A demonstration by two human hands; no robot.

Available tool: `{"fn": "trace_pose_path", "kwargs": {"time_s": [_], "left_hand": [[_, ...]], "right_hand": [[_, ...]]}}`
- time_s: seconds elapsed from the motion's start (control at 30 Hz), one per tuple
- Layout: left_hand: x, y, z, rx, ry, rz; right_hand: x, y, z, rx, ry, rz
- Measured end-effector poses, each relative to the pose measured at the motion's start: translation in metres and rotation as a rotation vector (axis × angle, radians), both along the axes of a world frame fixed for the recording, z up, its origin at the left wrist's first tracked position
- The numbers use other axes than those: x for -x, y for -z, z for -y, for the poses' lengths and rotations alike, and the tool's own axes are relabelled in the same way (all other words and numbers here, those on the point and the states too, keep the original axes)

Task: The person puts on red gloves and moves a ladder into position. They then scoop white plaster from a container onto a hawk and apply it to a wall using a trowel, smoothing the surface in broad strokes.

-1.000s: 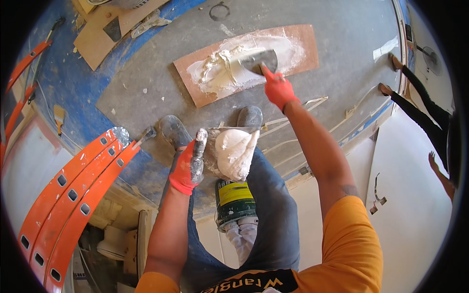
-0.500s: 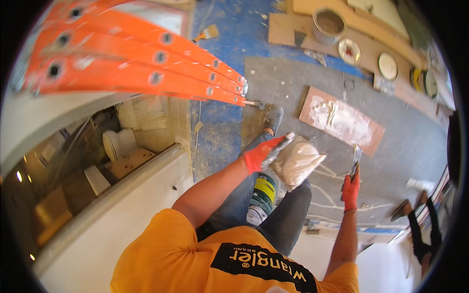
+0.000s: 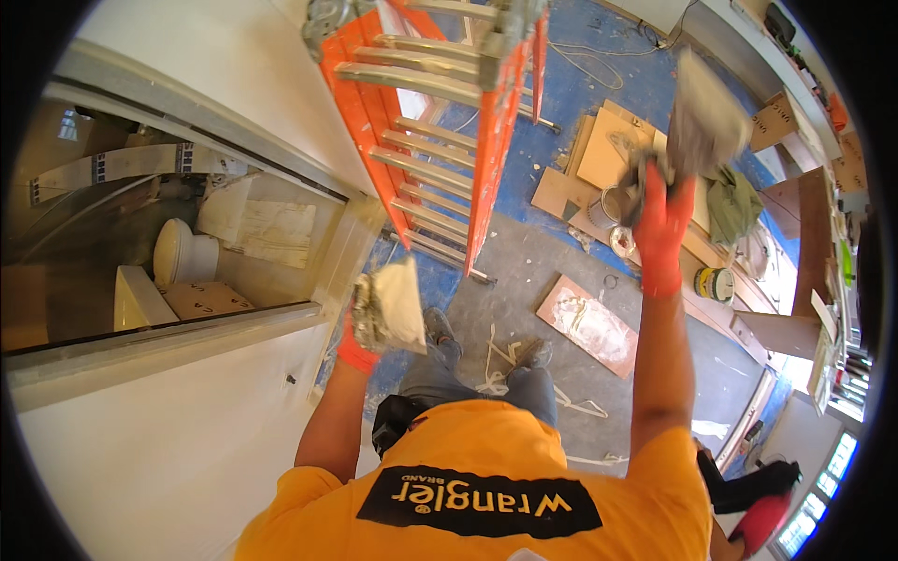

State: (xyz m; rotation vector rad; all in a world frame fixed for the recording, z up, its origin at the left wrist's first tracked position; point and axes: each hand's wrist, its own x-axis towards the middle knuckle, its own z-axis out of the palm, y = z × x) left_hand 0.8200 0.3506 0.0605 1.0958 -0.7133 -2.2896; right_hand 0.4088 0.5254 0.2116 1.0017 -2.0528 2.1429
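An orange ladder [image 3: 440, 122] is seen leaning at twelve o'clock above the grey floor [image 3: 524, 271]. A mud-smeared board [image 3: 591, 324] lies on that floor at three o'clock of the feet. A plaster-loaded hawk [image 3: 391, 307] is held at nine o'clock, the left hand [image 3: 358, 344] closed beneath it. A plastering trowel [image 3: 697, 117] is raised at one o'clock, the right hand [image 3: 662, 224] clenched around its handle.

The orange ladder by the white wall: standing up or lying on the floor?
Standing. The orange ladder rises toward the camera, its feet on the grey floor below.
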Motion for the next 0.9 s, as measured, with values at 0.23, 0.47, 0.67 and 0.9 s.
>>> {"fn": "trace_pose_path", "kwargs": {"time_s": [0.23,0.47,0.67,0.9], "left_hand": [[-0.028,-0.089,0.129,0.111,-0.131,-0.119],[-0.008,-0.122,0.213,0.223,-0.197,-0.207],[0.03,-0.146,0.296,0.257,-0.02,-0.37],[0.113,-0.265,0.364,0.169,-0.163,-0.325]], "right_hand": [[0.047,-0.107,0.203,0.179,-0.183,-0.344],[0.093,-0.111,0.274,-0.127,-0.209,-0.105],[0.127,-0.079,0.268,-0.192,-0.439,0.21],[0.056,-0.068,0.256,-0.401,-0.511,0.201]]}}
